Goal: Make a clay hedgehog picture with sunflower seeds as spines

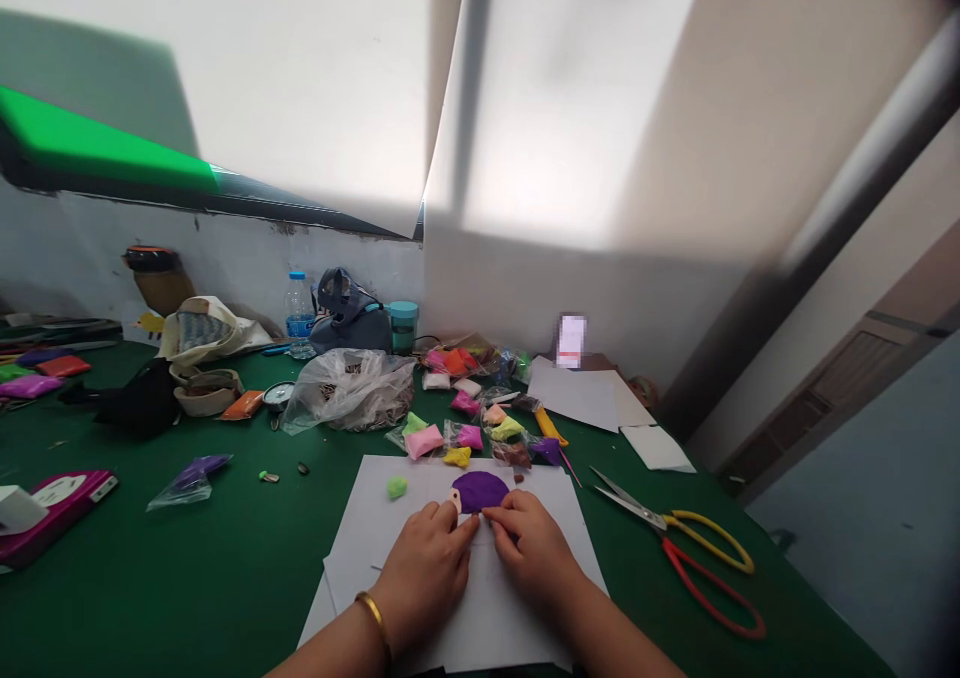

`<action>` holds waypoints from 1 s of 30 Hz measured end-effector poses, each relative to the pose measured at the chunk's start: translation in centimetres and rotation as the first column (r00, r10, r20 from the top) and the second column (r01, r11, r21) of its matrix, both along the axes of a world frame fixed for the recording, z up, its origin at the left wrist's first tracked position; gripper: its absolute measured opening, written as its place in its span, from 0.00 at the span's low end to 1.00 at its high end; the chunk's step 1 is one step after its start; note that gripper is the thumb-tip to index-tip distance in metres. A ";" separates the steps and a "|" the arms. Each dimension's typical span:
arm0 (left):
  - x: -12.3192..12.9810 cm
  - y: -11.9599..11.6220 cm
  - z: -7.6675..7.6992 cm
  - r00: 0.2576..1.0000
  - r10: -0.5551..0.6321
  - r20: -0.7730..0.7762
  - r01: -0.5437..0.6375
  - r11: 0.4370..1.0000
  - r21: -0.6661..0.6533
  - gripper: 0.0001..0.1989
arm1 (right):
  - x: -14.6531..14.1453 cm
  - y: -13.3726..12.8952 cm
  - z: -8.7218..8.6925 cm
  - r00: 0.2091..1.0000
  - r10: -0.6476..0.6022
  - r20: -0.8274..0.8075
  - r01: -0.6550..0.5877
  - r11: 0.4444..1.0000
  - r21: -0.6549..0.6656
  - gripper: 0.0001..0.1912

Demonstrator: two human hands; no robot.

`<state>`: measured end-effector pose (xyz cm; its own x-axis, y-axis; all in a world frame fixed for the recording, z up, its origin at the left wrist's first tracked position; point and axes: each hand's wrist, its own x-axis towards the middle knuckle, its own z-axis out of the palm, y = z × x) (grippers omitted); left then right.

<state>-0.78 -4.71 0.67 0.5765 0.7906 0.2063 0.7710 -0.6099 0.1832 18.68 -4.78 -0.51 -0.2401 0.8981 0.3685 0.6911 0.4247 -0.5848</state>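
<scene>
A flat purple clay shape (480, 491), rounded on top, lies on white paper (390, 538) in front of me, with a small pale piece at its left end. My left hand (431, 563), with a gold bangle at the wrist, rests on the paper, its fingertips at the shape's lower left edge. My right hand (531, 546) has thumb and forefinger together at the lower right edge; anything between them is too small to make out. A green clay lump (397, 487) sits on the paper to the left.
Scissors (667, 523) lie open at the right. Clay packets (424, 441), a plastic bag (352, 388) and a yellow-handled tool (551, 426) are beyond the paper. A bottle (299, 318), a teal cup (403, 326) and a phone (571, 341) stand near the wall. A magenta box (64, 513) is at left.
</scene>
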 end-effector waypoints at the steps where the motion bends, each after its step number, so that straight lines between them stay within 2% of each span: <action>1: 0.0 0.0 0.0 1.000 0.005 0.009 -0.005 1.000 -0.011 0.22 | 0.0 0.0 0.1 1.000 -0.002 -0.007 0.002 1.000 -0.009 0.17; 4: 0.0 -0.1 0.1 1.000 0.014 0.014 -0.013 1.000 -0.025 0.23 | 0.0 0.0 0.2 1.000 -0.004 -0.018 0.003 1.000 -0.021 0.17; 9: 0.2 0.0 -0.1 1.000 0.012 -0.018 -0.012 1.000 0.000 0.20 | 0.0 0.0 0.0 1.000 -0.004 -0.015 0.004 1.000 -0.018 0.17; 15: -0.3 0.3 -0.6 0.998 0.022 0.055 -0.021 0.999 -0.027 0.26 | 0.1 0.0 0.1 1.000 0.002 -0.016 -0.002 1.000 -0.016 0.17; 21: -1.0 0.5 -0.7 0.994 0.024 0.106 -0.023 1.000 -0.012 0.15 | 0.0 -0.1 -0.2 0.992 0.077 0.097 -0.083 0.995 0.061 0.18; 26: -0.9 0.4 -0.5 0.993 0.029 0.112 -0.029 1.000 -0.001 0.14 | -0.4 -0.3 -0.5 0.975 0.056 0.217 -0.081 0.991 0.107 0.17; 30: -0.9 0.3 -0.4 0.994 0.034 0.107 -0.035 0.999 0.006 0.13 | -0.4 -0.3 -0.4 0.978 0.065 0.199 -0.090 0.989 0.121 0.18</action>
